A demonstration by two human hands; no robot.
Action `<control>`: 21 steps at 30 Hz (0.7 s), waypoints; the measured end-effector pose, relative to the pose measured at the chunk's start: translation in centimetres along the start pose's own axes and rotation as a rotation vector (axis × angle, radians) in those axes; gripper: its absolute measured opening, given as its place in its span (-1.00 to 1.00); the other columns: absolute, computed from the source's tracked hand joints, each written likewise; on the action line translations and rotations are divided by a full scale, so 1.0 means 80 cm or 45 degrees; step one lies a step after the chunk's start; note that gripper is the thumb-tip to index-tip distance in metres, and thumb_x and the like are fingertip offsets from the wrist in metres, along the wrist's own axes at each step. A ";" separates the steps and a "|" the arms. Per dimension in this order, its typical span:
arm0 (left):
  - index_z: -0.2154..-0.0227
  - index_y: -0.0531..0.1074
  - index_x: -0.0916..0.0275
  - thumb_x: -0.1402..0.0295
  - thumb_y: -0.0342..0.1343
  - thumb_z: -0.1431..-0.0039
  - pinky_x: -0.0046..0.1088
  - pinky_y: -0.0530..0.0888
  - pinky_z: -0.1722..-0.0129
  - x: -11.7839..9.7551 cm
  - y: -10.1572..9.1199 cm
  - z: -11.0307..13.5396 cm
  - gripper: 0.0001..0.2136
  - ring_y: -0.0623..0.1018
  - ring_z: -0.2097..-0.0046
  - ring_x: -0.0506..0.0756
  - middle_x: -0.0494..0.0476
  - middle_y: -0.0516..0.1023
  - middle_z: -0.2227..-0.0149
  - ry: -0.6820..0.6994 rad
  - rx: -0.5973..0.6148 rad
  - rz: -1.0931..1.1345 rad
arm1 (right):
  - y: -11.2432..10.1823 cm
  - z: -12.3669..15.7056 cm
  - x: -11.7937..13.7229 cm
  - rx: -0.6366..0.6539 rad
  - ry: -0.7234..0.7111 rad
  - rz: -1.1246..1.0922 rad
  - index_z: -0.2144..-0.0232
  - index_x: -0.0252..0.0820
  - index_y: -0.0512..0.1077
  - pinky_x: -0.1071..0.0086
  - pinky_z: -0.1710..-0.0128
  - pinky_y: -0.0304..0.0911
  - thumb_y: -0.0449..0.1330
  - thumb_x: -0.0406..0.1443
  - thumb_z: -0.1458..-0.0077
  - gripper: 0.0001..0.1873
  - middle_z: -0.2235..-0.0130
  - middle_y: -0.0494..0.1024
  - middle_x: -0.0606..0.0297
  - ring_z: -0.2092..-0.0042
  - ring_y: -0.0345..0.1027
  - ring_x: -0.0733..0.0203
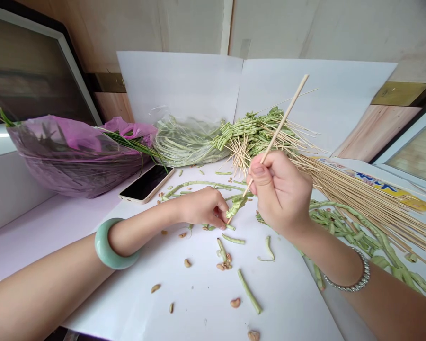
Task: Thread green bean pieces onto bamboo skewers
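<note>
My right hand [282, 189] is closed in a fist around a bamboo skewer [287, 111], which slants down to the left. Several short green bean pieces [236, 206] are threaded near its lower end. My left hand [208, 208], with a pale green bangle on its wrist, is low over the table. Its fingers pinch at a short bean piece [230, 227] by the skewer's tip; the fingers partly hide the contact. Around my hands lie a long bean pod [195, 183], cut bean pieces [249, 290] and loose bean seeds [235, 302].
Filled bean skewers are piled [255, 128] at the back. Bare skewers [369, 199] lie at right beside cut beans [348, 227]. A phone [147, 183], a purple bag [78, 156] and a clear bag of beans [188, 142] stand behind my left hand. White boards [184, 80] rise behind.
</note>
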State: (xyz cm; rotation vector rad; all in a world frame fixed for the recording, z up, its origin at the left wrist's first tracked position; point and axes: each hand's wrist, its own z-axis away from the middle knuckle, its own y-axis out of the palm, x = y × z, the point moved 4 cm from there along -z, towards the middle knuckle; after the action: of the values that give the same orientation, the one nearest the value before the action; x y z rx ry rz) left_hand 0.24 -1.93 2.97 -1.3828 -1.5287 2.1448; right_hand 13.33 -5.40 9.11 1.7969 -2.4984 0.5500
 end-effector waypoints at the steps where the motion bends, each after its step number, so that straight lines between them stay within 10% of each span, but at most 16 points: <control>1: 0.47 0.58 0.31 0.49 0.30 0.05 -0.59 0.30 0.43 0.000 0.000 0.000 -0.96 0.45 0.46 -0.03 -0.02 0.53 0.52 -0.008 -0.004 -0.006 | 0.001 0.000 0.001 0.006 -0.002 0.003 0.42 -0.12 0.25 0.46 0.62 0.09 0.03 -0.43 -0.25 -0.81 0.56 0.27 0.47 0.60 0.17 0.41; 6: 0.42 0.59 0.26 0.42 0.32 0.05 -0.60 0.31 0.41 0.004 -0.011 0.003 -0.91 0.46 0.44 -0.04 -0.03 0.56 0.49 0.014 0.014 0.013 | -0.001 0.001 -0.008 0.010 0.077 -0.058 0.42 -0.12 0.24 0.46 0.60 0.10 0.02 -0.40 -0.26 -0.82 0.57 0.28 0.47 0.59 0.18 0.41; 13: 0.40 0.59 0.29 0.50 0.17 0.03 -0.53 0.30 0.42 0.043 -0.082 0.024 -0.87 0.46 0.42 0.02 0.05 0.55 0.48 -0.432 -0.505 -0.328 | -0.011 0.002 -0.054 -0.215 0.422 -0.109 0.45 -0.10 0.24 0.41 0.63 0.08 0.04 -0.23 -0.29 -0.76 0.65 0.22 0.48 0.64 0.13 0.35; 21: 0.53 0.59 0.20 0.58 0.15 0.16 -0.58 0.32 0.46 0.068 -0.065 0.022 -0.82 0.52 0.41 0.02 0.00 0.59 0.50 -0.578 -0.305 -0.397 | -0.016 -0.001 -0.071 -0.252 0.392 -0.118 0.45 -0.07 0.26 0.36 0.64 0.07 0.08 -0.14 -0.27 -0.73 0.67 0.21 0.47 0.67 0.12 0.32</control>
State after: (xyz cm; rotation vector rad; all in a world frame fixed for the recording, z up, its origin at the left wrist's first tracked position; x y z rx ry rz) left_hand -5.94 2.56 4.10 -0.6608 -2.0580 2.2221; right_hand 16.43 -0.53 8.29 1.6083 -2.1722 0.5092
